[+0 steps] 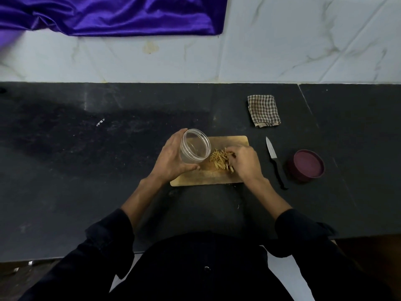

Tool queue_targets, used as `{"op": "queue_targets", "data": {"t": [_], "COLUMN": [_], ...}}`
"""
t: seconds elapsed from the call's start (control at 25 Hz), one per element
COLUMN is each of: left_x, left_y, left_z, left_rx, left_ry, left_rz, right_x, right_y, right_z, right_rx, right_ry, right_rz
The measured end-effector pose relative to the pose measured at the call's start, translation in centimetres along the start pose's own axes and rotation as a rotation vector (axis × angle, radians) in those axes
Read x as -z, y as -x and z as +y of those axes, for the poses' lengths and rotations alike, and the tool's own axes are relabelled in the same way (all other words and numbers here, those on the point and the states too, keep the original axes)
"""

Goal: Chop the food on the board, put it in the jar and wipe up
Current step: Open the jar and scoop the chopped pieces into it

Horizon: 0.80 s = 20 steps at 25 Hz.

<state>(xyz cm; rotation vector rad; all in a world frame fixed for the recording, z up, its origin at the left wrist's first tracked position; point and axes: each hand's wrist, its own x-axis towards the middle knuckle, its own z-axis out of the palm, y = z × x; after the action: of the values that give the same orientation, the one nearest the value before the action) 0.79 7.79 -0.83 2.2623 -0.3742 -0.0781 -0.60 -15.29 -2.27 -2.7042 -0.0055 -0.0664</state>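
Your left hand [171,158] grips the clear plastic jar [195,148], fingers curled round its base, tipping it so the open mouth faces the chopped food [219,160]. Your right hand [244,162] rests on the far side of that pile with its fingers bent into the strips; they seem to be gathering some, though the fingertips are hidden. The pale strips lie heaped mid-way along the wooden chopping board [208,178], just beside the jar's mouth. Right of the board a small knife [273,160] lies on the dark counter [86,170], then the maroon lid [307,165]. A folded checked cloth [263,110] sits behind them.
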Motion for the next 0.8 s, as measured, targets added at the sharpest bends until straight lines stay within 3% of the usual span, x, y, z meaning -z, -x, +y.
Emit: {"op": "queue_targets", "data": {"t": [0.12,0.36,0.56,0.68,0.8], "left_x": [0.0,0.2,-0.1,-0.5,-0.8], "left_y": [0.0,0.1,0.1,0.0,0.0], "left_z": [0.2,0.3,0.4,0.9,1.5], "left_rx": [-0.004,-0.004,-0.021,-0.042,-0.039], "left_ry": [-0.005,-0.003,-0.008,0.050,0.144], "left_rz": [0.005,-0.001,-0.001,-0.002,-0.024], "right_x": [0.8,1.5,3.5,3.7,2.9], "right_y": [-0.4,-1.0,-1.5,-1.8,-2.0], "right_z": [0.1,0.4,-1.7,-4.7,-7.6], "right_rx": [-0.107,-0.422,-0.376,-0.271,-0.060], "right_ry": [-0.245,-0.742,-1.069,-0.986,-0.579], "right_rz": [0.075,0.058,0.034,-0.055,-0.148]}}
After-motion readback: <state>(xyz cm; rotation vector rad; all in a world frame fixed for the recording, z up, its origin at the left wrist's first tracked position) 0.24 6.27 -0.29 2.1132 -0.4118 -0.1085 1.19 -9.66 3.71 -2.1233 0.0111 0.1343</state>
